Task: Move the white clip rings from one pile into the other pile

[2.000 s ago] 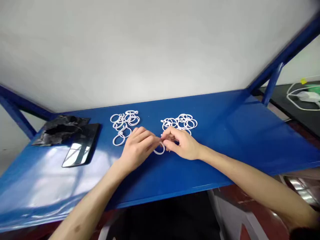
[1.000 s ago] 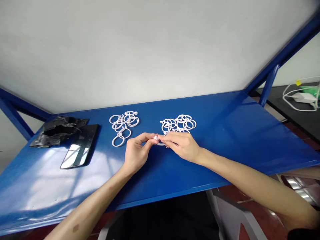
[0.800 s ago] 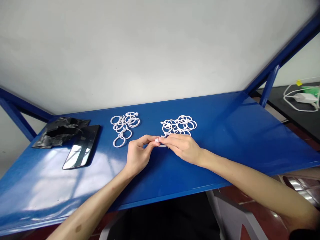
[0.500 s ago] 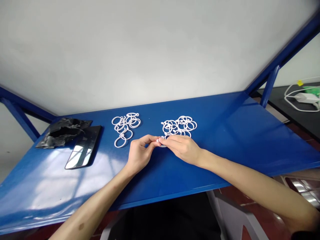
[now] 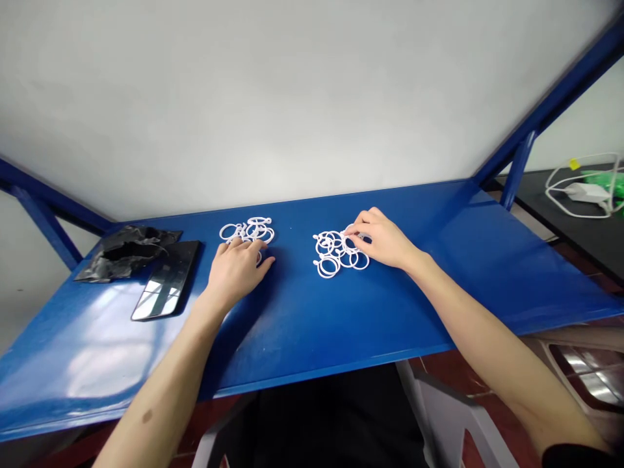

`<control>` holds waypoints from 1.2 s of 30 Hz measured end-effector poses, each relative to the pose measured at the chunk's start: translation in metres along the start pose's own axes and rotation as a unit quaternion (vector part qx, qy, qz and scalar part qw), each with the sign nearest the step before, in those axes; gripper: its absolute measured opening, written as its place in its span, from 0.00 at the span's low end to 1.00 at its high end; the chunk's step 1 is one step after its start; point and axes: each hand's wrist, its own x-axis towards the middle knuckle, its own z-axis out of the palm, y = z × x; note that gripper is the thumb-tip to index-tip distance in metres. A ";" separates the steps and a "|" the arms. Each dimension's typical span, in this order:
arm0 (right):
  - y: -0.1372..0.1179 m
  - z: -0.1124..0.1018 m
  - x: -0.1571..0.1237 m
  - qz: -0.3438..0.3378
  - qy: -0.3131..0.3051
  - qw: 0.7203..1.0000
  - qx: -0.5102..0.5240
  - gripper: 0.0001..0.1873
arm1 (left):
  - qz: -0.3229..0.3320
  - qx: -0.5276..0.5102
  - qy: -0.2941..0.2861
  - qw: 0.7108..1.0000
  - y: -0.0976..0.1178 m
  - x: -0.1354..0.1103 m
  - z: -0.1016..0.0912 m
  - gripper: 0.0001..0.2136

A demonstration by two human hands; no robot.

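Note:
White curtain rings with small eyelets lie in two loose piles. My left hand [image 5: 237, 268] is palm down over the near part of the left pile [image 5: 260, 231], thumb apart from the fingers, hiding some of the rings. At the right pile [image 5: 327, 265], my right hand [image 5: 377, 237] has thumb and fingertips closed on a curtain ring [image 5: 350, 244] at the pile's upper right side. The hand covers part of that pile.
A phone with a shiny dark screen [image 5: 166, 286] lies on the blue table [image 5: 302, 331], left of my left hand. Beside it is a crumpled black plastic bag [image 5: 127, 250]. Blue struts [image 5: 517, 170] rise at both ends. A white charger cable [image 5: 587, 193] is far right.
My hands have parted from the middle, where they held a ring together. The left went left onto the left pile; the right moved up and right to the right pile.

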 end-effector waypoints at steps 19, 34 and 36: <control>-0.056 0.025 -0.001 -0.090 0.089 0.988 0.089 0.09 | 0.134 -0.161 0.208 0.955 0.064 -0.015 -0.007 0.07; -0.080 0.027 -0.006 -0.031 0.026 0.967 0.251 0.03 | 0.247 -0.215 0.185 0.927 0.071 -0.021 0.002 0.04; -0.079 0.028 -0.006 -0.045 0.022 0.966 0.254 0.02 | 0.247 -0.217 0.197 0.923 0.072 -0.021 0.002 0.03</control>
